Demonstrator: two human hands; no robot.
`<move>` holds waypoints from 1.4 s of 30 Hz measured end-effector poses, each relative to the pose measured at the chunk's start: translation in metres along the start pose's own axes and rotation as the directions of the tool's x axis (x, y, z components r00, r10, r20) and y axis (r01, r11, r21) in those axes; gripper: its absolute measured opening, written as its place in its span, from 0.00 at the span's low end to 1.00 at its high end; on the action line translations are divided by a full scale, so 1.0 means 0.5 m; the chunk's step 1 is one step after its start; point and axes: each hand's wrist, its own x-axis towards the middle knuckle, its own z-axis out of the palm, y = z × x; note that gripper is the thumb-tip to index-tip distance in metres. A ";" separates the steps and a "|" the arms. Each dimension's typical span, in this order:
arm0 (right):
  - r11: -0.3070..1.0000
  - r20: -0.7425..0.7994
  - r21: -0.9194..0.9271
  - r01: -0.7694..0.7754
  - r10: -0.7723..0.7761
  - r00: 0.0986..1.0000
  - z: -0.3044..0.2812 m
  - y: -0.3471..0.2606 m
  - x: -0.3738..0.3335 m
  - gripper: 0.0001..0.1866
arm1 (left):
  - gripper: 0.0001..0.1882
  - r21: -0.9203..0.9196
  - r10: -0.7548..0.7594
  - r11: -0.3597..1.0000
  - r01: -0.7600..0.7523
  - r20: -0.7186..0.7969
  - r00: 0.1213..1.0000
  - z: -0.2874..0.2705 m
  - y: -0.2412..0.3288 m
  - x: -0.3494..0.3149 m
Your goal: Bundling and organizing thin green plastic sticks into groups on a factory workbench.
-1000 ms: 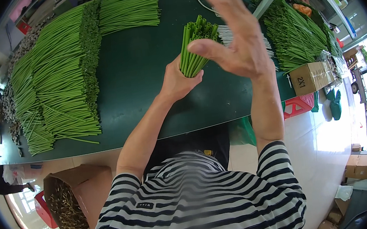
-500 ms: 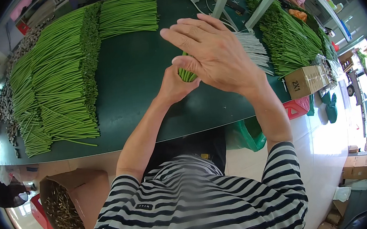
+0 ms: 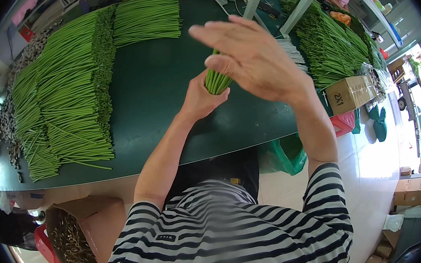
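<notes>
Over the dark green table, my left hand is wrapped round a bundle of thin green stems. The cut ends of the bundle point up toward me. My right hand hovers just over the bundle with its fingers stretched out and its palm turned down, hiding the far part of the stems. It holds nothing that I can see, and I cannot tell if the palm touches them. To the left lie broad rows of green stems, and another stack of stems lies at the back.
Pale metal posts rise at the back right, beside white stalks and a heap of green stems. A cardboard box sits at the table's right edge. Below are a green bag and a brown carton of dried plant scraps.
My right hand has shifted slightly right and tilted, its fingers now blurred. More of the bundle's stems show above my left hand, which stays almost in place.
</notes>
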 end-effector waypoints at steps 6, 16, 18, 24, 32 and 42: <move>0.995 -0.264 -0.096 -0.029 0.003 0.964 -0.017 0.016 0.003 0.34 | 0.21 -0.030 -0.082 0.996 0.084 0.051 0.995 0.008 0.033 0.002; 0.495 -0.244 0.868 -0.027 0.475 0.846 0.103 0.089 -0.066 0.62 | 0.16 -0.150 -0.174 0.970 0.190 0.111 0.978 -0.012 0.025 0.006; 0.431 -0.117 0.892 -0.138 0.515 0.849 0.159 0.072 -0.063 0.62 | 0.15 -0.123 -0.083 0.987 0.102 0.151 0.985 -0.015 0.005 0.024; 0.033 0.091 0.992 -0.121 0.478 0.874 0.197 0.030 -0.035 0.18 | 0.18 -0.207 -0.070 0.963 0.175 0.432 0.899 -0.061 0.017 0.043; 0.393 -0.190 0.911 -0.127 0.672 0.716 0.232 0.002 -0.027 0.07 | 0.24 -0.002 -0.105 0.994 0.105 0.028 0.994 -0.003 -0.003 -0.029; 0.462 -0.199 0.848 -0.259 0.731 0.653 0.221 -0.005 0.016 0.10 | 0.13 -0.143 -0.067 0.988 0.060 -0.044 0.997 0.006 -0.047 0.002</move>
